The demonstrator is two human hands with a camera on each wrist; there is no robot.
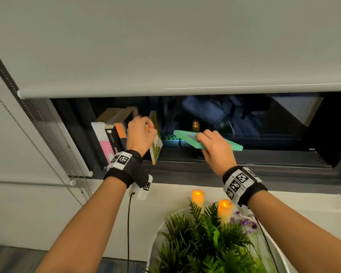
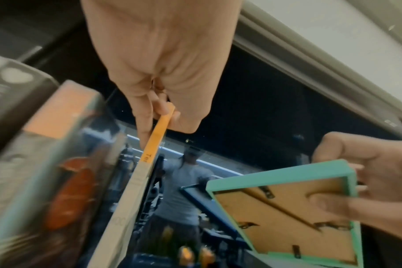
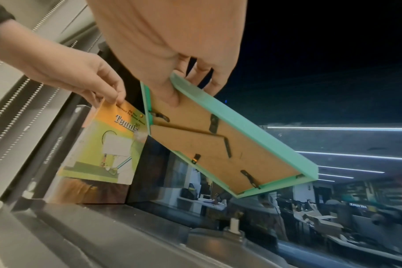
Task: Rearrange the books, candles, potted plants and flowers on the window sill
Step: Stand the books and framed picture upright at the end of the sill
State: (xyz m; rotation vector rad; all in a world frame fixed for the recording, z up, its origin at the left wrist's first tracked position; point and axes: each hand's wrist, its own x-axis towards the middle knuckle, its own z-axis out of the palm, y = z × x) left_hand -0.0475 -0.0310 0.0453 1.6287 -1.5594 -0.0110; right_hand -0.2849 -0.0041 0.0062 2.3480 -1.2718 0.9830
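Two hands were engaged at the window sill [image 1: 244, 164]. A grey roller blind [image 1: 165, 46] covered most of the dark glass above it. On the white table [image 1: 303, 213] below stood a fern-like plant [image 1: 201, 245], purple flowers [image 1: 246, 223] and two lit candles [image 1: 198, 198], smooth amber cylinders.

At the sill's left end, three books [image 1: 110, 138] stood upright, spines outward. Just beside them, the left hand [image 1: 140, 134] pinched the top corner of a thin tennis book [image 3: 108, 143], which tilted off vertical; its glossy cover was orange and green. The right hand [image 1: 217, 148] gripped one end of a mint frame [image 3: 230, 143], fingers on the face and thumb on the fibreboard back, holding it clear of the sill. The back carried metal clips and a folded stand.

The step in hand appeared to be seating the thin book against the row. The next move likely called for pressing it upright and then standing the frame on the sill. The thin book would probably flex and slide without support.
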